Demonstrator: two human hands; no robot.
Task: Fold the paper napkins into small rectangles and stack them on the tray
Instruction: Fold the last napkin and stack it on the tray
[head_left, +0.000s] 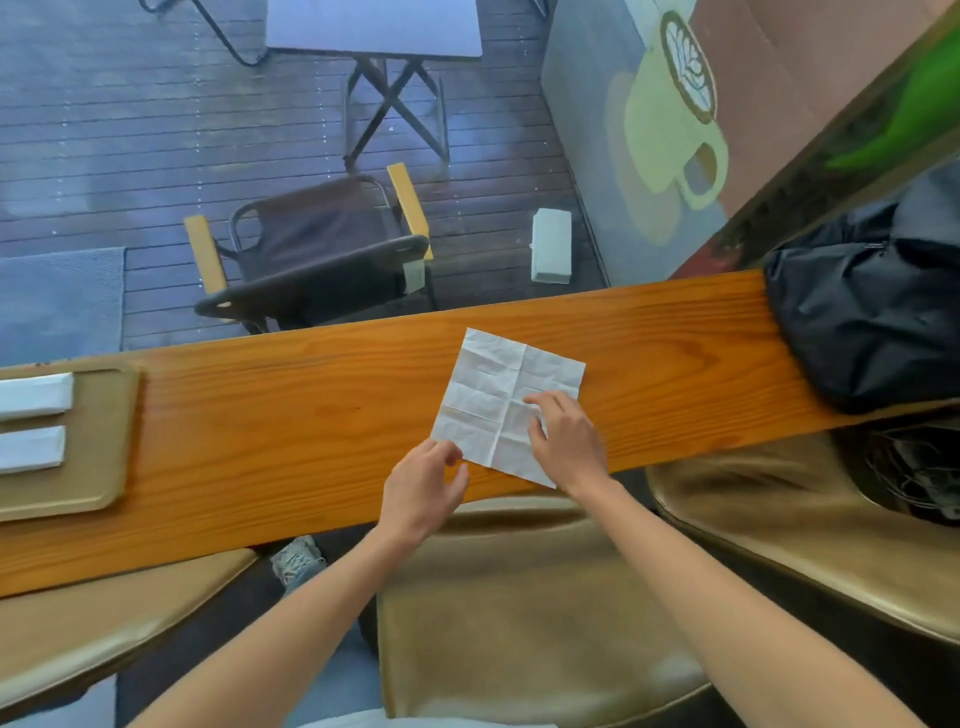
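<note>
A white paper napkin (493, 395) lies unfolded and creased on the wooden counter (291, 415), turned slightly like a diamond. My left hand (423, 488) pinches its near left corner between thumb and fingers. My right hand (563, 441) rests on the napkin's right half with its fingers spread flat. At the far left sits a tan tray (98, 447) holding two folded white napkins (34, 397), one behind the other, partly cut off by the frame edge.
A black bag (872, 322) sits on the counter's right end. Tan padded seats (519, 613) lie below the counter's near edge. Beyond a window are a dark folding chair (311, 249), a small table and a white block on decking.
</note>
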